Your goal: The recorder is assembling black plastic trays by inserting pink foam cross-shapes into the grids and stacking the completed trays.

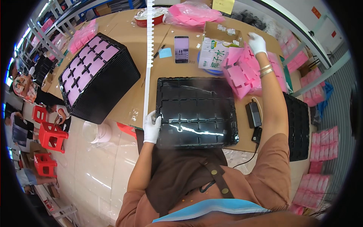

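A black plastic tray (196,113) with moulded cells and a glossy surface lies in front of me at the table's near edge. My left hand (152,127), in a white glove, grips its left edge, thumb over the rim. Raised at the far right, my right hand (257,42), also gloved, is beside an opened cardboard box (213,53) and above loose pink cut-out sheets (242,72). Its fingers are drawn together; whether they hold anything small is too unclear to see. White scraps (227,30) cling to the box's rim.
A tall stack of black trays (109,79) with pink tops stands at left. A notched white strip (148,56) rises beside my left hand. A phone (181,49), blue note (165,53) and power adapter (253,114) lie on the table (170,70). People and red stools (53,136) are left.
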Available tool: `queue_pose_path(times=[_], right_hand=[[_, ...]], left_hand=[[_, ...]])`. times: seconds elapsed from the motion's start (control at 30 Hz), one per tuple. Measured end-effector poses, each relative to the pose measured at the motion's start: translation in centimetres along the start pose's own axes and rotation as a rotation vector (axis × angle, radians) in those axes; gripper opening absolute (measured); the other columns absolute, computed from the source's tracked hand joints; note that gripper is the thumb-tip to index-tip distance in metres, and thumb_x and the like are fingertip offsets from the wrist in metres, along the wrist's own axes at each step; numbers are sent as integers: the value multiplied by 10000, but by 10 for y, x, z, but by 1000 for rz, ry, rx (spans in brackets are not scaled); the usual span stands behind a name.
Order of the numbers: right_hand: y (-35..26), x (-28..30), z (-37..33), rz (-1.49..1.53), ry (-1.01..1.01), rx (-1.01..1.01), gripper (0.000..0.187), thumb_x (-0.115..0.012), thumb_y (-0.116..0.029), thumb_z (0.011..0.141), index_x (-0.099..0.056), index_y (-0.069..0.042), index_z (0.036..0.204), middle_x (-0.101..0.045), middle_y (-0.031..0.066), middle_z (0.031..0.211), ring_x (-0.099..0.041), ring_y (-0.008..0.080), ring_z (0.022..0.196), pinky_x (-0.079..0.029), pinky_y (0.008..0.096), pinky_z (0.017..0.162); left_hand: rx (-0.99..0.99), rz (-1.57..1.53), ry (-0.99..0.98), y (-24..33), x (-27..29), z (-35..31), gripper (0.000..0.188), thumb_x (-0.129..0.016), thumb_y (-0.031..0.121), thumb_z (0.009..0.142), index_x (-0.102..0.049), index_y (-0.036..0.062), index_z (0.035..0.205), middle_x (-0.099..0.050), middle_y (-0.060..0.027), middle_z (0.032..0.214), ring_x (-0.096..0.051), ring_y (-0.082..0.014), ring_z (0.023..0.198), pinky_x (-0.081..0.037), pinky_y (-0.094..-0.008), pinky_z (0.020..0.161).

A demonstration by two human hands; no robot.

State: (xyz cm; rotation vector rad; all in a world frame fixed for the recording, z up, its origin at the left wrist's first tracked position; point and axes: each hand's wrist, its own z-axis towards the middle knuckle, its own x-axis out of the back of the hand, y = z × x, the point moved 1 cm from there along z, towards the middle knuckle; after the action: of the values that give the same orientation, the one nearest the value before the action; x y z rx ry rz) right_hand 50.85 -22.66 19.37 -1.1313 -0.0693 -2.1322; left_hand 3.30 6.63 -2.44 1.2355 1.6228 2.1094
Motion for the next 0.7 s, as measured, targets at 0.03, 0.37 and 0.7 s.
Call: queue_pose_path(times=[0.03,0.37,0.7], right_hand=[[27,3,-11,-75,-1,-59,298,-543,-141,811,-688,-63,1060,-665,157,1072,-635,312,1005,-491,354,897],[24,-3,-106,130,-170,-333,247,-684,-227,771,-700,-45,936,-682,182,934,-655,328,888,-517,381,806],[-103,11,-173,-155,-134,-8,453,-819,-372,622,-647,-109,949,-609,81,978,-572,281,950,-442,415,778]], left_hand=[[-17,-2,-2,1,-1,1,413,-691,195,826,-589,54,1201,-504,-64,859,-501,-190,782,-454,-329,754],[8,-132,-34,9,-5,2,418,-676,158,839,-569,22,1219,-500,-37,870,-489,-108,731,-460,-265,697],[-36,-92,1,1,-8,4,391,-677,165,842,-590,19,1194,-519,-43,873,-500,-121,738,-466,-272,709]])
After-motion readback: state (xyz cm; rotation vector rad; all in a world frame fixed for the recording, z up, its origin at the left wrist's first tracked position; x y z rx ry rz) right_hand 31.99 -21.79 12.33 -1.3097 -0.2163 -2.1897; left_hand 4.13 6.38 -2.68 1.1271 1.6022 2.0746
